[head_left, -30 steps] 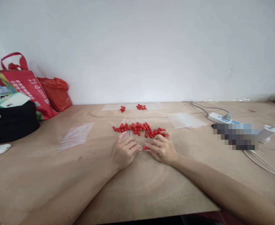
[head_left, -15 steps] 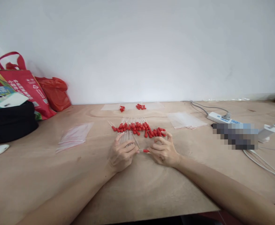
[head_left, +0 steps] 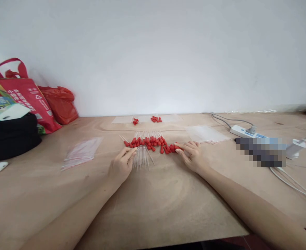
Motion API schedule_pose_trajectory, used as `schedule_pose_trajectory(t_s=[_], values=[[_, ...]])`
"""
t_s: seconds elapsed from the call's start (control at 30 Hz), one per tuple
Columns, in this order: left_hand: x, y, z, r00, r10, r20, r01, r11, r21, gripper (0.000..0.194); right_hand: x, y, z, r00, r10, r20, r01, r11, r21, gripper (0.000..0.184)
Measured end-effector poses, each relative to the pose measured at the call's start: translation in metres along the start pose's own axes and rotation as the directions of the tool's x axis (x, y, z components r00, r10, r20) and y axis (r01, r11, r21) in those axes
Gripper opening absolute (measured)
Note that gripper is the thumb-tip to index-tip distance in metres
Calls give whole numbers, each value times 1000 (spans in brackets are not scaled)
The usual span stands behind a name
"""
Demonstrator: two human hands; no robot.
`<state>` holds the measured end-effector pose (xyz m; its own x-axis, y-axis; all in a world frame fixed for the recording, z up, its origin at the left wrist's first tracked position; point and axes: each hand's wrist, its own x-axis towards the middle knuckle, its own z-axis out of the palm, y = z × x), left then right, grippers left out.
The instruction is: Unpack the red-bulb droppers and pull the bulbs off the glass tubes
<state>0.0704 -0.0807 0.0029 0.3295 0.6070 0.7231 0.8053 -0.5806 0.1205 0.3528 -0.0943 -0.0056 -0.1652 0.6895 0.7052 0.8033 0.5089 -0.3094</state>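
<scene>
My left hand [head_left: 121, 165] is pinched at the upper ends of the loose glass dropper tubes [head_left: 142, 161], which lie fanned out on the table. Its fingertips close on one tube end, partly hidden by the fingers. My right hand [head_left: 192, 156] reaches into a small heap of loose red rubber bulbs [head_left: 166, 149], with thumb and forefinger on a bulb at the heap's right end. Just beyond the tubes lies a row of droppers [head_left: 149, 140] with red bulbs fitted, their glass stems pointing to the wall.
Clear zip bags lie in a left stack [head_left: 82, 152] and a right stack [head_left: 206, 133]. More droppers with red bulbs [head_left: 156, 119] rest on bags near the wall. A power strip [head_left: 247, 132] with cables stands right; a red shopping bag [head_left: 27, 99] and black bag [head_left: 14, 137] stand left.
Earlier both hands met in front, with a red bulb on a glass tube between them. They have since parted: left to the loose tubes, right to the bulb heap. A dropper joined the row, unclear where.
</scene>
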Motion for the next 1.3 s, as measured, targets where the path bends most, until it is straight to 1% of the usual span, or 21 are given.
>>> schedule_pose_trajectory(t_s=[0.07, 0.13, 0.2, 0.27, 0.37, 0.43, 0.5, 0.57, 0.7, 0.83, 0.9, 0.97, 1.03, 1.07, 1.1, 1.13, 1.2, 1.23, 1.27, 1.3], values=[[1, -7, 4, 998, -49, 28, 48, 999, 9, 30, 2, 5, 1, 997, 71, 0, -71, 997, -25, 28], [1, -13, 8, 997, -61, 42, 60, 998, 20, 33, 4, 10, 1, 988, 155, -23, -156, 987, -45, 28], [1, -17, 11, 996, -65, 57, 64, 998, 12, 34, 5, 15, 0, 964, 259, -62, -263, 963, -52, 27], [1, -19, 12, 996, -57, 62, 57, 998, -4, 35, 6, 20, 0, 930, 359, -78, -363, 930, -52, 26], [1, -17, 12, 998, -28, 63, 30, 999, -41, 33, 8, 26, -1, 887, 461, -27, -462, 885, -61, 27], [1, -13, 11, 997, -14, 77, 21, 997, -80, 32, 9, 28, -1, 862, 507, 11, -504, 859, -84, 28], [1, -10, 10, 995, -11, 95, 22, 994, -111, 30, 10, 29, -1, 841, 541, 25, -535, 837, -115, 30], [1, -7, 9, 994, -10, 108, 24, 992, -127, 29, 10, 29, -2, 834, 550, 37, -542, 831, -129, 32], [1, -7, 8, 991, -6, 130, 24, 991, -135, 29, 9, 27, -1, 858, 509, 72, -497, 857, -132, 35], [2, -7, 8, 990, -36, 134, 58, 985, -161, 29, 8, 24, -1, 869, 483, 105, -460, 869, -184, 31], [3, -8, 7, 989, -60, 136, 82, 983, -164, 30, 8, 24, -1, 866, 483, 126, -453, 867, -205, 33], [3, -8, 5, 986, -80, 145, 103, 982, -158, 32, 8, 26, -1, 858, 494, 139, -460, 860, -218, 40], [4, -8, 0, 979, -69, 193, 97, 985, -140, 35, 8, 29, 0, 849, 512, 129, -479, 851, -217, 44], [4, -8, -3, 971, -41, 238, 73, 989, -130, 41, 8, 30, 0, 848, 518, 116, -488, 847, -212, 44], [5, -9, -6, 956, 4, 293, 34, 992, -124, 51, 8, 30, 1, 848, 520, 99, -494, 845, -204, 43], [5, -9, -8, 933, 60, 355, -17, 992, -123, 64, 8, 30, 1, 851, 519, 84, -496, 846, -198, 41], [4, -12, -12, 870, 171, 463, -120, 983, -138, 85, 8, 29, 2, 862, 503, 56, -486, 854, -187, 39], [4, -14, -12, 844, 207, 495, -154, 977, -145, 89, 8, 28, 3, 871, 490, 44, -475, 861, -184, 37], [3, -16, -11, 828, 224, 514, -172, 974, -147, 89, 9, 26, 3, 880, 473, 31, -461, 868, -183, 37], [2, -18, -9, 823, 225, 522, -175, 974, -144, 86, 9, 23, 4, 891, 454, 16, -444, 877, -185, 36]])
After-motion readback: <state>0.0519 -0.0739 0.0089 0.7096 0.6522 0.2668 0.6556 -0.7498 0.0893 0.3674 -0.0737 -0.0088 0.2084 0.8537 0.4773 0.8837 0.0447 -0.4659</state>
